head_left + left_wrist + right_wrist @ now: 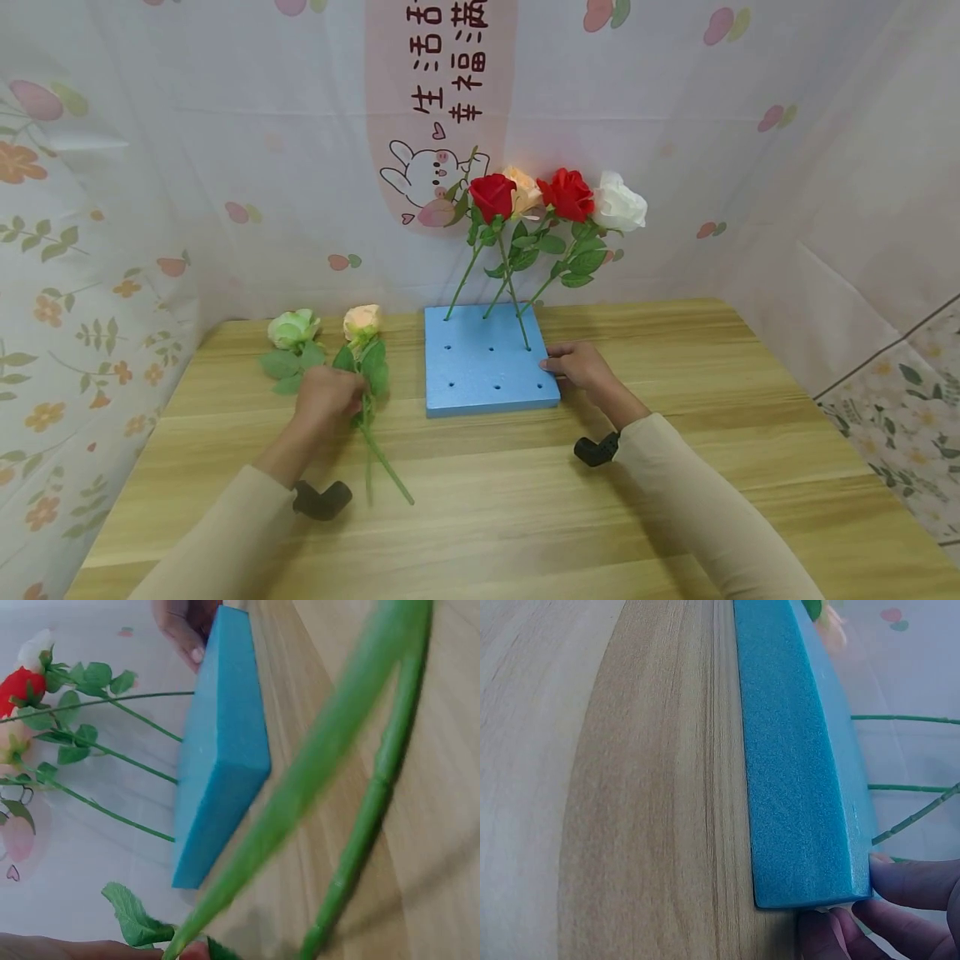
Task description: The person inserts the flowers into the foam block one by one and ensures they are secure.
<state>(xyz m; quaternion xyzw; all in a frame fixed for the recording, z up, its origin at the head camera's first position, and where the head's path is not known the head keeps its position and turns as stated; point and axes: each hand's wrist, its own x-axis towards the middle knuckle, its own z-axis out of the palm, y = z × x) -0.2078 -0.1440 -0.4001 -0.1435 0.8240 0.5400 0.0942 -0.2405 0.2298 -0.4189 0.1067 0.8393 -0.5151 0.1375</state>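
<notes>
My left hand (327, 398) pinches the green stem of a peach rose (363, 322) just over the table, left of a blue foam block (472, 367). The lower end of the stem points toward the front. A second stem runs beside it; which flower it belongs to is hard to tell. A pale green rose (294, 328) lies to the left of that hand. My right hand (582, 368) grips the right edge of the foam block, thumb on the top face and fingers at its side. In the right wrist view the thumb (915, 882) presses near the block's corner.
Several roses stand in the block's holes: a dark red rose (492, 197), a peach one (522, 190), a bright red one (568, 195) and a white one (620, 202). Other holes show bare. A patterned cloth (285, 150) hangs behind the wooden table (480, 500).
</notes>
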